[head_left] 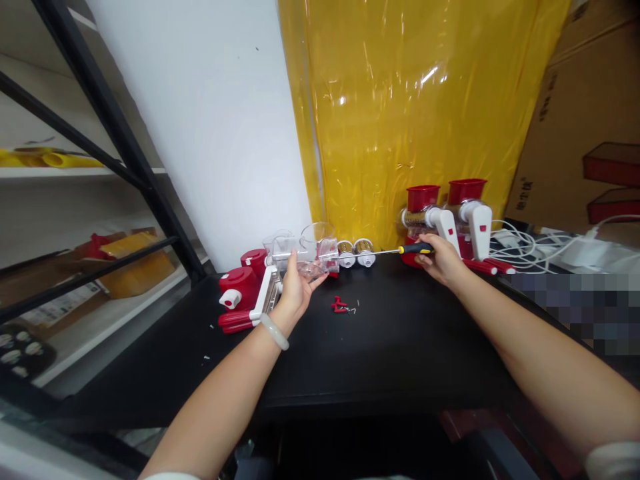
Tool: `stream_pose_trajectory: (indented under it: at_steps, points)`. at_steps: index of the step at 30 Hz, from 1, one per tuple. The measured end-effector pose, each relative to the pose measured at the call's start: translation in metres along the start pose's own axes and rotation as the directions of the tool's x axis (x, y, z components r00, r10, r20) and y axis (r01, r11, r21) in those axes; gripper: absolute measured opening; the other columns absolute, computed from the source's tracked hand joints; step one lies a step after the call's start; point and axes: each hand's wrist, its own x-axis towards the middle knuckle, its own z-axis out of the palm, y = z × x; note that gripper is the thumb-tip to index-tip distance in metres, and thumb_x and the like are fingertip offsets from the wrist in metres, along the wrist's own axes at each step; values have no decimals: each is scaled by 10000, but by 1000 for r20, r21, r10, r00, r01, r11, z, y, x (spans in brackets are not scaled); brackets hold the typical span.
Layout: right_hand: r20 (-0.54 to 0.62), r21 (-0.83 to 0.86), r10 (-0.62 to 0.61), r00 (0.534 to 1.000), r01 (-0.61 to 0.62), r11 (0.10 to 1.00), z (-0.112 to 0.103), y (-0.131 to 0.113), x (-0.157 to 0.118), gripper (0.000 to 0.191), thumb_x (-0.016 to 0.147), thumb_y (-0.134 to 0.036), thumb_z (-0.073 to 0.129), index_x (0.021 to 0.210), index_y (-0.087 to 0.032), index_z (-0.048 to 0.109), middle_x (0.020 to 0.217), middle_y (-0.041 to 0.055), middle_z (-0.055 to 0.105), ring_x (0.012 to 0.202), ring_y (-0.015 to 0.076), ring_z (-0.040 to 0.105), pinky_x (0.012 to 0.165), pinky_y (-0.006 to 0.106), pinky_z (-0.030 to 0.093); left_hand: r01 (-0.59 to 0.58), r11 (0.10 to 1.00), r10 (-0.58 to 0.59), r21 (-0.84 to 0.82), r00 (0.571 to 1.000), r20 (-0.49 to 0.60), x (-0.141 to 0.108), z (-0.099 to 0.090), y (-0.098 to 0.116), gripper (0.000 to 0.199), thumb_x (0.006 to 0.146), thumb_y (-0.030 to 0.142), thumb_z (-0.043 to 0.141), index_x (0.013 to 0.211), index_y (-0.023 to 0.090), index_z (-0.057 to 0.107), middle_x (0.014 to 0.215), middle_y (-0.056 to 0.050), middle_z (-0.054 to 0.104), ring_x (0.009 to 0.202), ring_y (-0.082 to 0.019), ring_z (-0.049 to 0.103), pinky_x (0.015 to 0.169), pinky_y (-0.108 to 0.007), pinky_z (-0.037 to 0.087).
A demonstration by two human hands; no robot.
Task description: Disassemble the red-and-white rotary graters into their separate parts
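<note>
My left hand point(299, 285) is closed around a clear plastic grater housing point(313, 250), held a little above the black table. In my right hand point(440, 261) is a screwdriver point(416, 249) with a yellow and black handle, its long shaft pointing left toward the housing. Whether the tip touches the housing I cannot tell. Behind the shaft stand two white-ended metal grater drums point(365, 252). Small red plastic parts point(339, 305) and several tiny screws point(352, 310) lie on the table between my hands.
Red bases point(241, 288), white crank arms point(267, 293) and red handles point(236, 322) sit at the left. Two assembled red-and-white rotary graters point(470, 223) stand at the right, beside tangled white cables point(523, 247). A black-framed shelf point(125, 147) rises at the left.
</note>
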Motion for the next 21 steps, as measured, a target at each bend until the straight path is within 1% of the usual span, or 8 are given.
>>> stream_pose_trajectory:
  at_steps: [2, 5, 9, 11, 14, 17, 21]
  points:
    - [1, 2, -18, 1000, 18, 1000, 1, 0, 0, 209, 724, -279, 726, 638, -195, 555, 487, -42, 488, 328, 43, 350, 339, 191, 277, 1, 1000, -1, -4, 1000, 4, 0, 0, 0, 459, 830, 634, 599, 914, 183, 623, 716, -24, 622, 743, -192, 652, 826, -409, 554]
    - [-1, -18, -42, 999, 42, 999, 1, 0, 0, 212, 738, -275, 721, 634, -193, 555, 499, -36, 491, 330, 37, 340, 343, 188, 275, 6, 1000, -6, -13, 1000, -3, 0, -1, -1, 442, 836, 622, 596, 906, 186, 609, 715, -12, 618, 686, -168, 633, 816, -407, 558]
    - [5, -37, -78, 997, 78, 996, 2, 0, 0, 227, 743, -270, 725, 629, -192, 544, 512, -36, 490, 338, 34, 337, 354, 192, 300, 4, 1000, -4, -21, 1000, -6, 0, -1, -2, 429, 839, 613, 598, 898, 188, 592, 700, -3, 605, 656, -155, 616, 795, -401, 563]
    - [1, -38, -92, 996, 92, 995, 3, -1, 0, 236, 740, -266, 727, 625, -194, 533, 517, -34, 490, 345, 36, 338, 347, 188, 291, 3, 1000, -3, -26, 1000, -6, 0, -2, -3, 428, 839, 611, 599, 920, 190, 591, 708, -4, 606, 649, -152, 611, 781, -389, 563]
    - [-21, -40, -91, 996, 91, 995, 5, -2, 1, 235, 729, -254, 727, 615, -194, 531, 510, -36, 481, 345, 34, 325, 340, 183, 273, -8, 999, 8, -35, 1000, -11, 0, -2, -4, 418, 847, 599, 595, 940, 192, 590, 742, -12, 616, 661, -152, 614, 771, -380, 565]
    - [-43, -45, -84, 996, 82, 996, 6, -3, 1, 249, 716, -257, 736, 595, -191, 529, 491, -42, 457, 340, 30, 309, 340, 184, 266, -29, 999, 28, -32, 999, -27, 1, -1, -4, 423, 840, 607, 595, 890, 187, 584, 752, -22, 614, 681, -161, 618, 759, -382, 570]
    - [-20, -42, -40, 999, 39, 998, 5, -4, 1, 277, 676, -298, 790, 599, -184, 549, 521, -39, 470, 375, 30, 330, 347, 178, 256, -68, 997, 67, -31, 997, -34, -1, 0, -5, 426, 835, 611, 601, 892, 189, 589, 787, -31, 618, 728, -178, 630, 754, -401, 580]
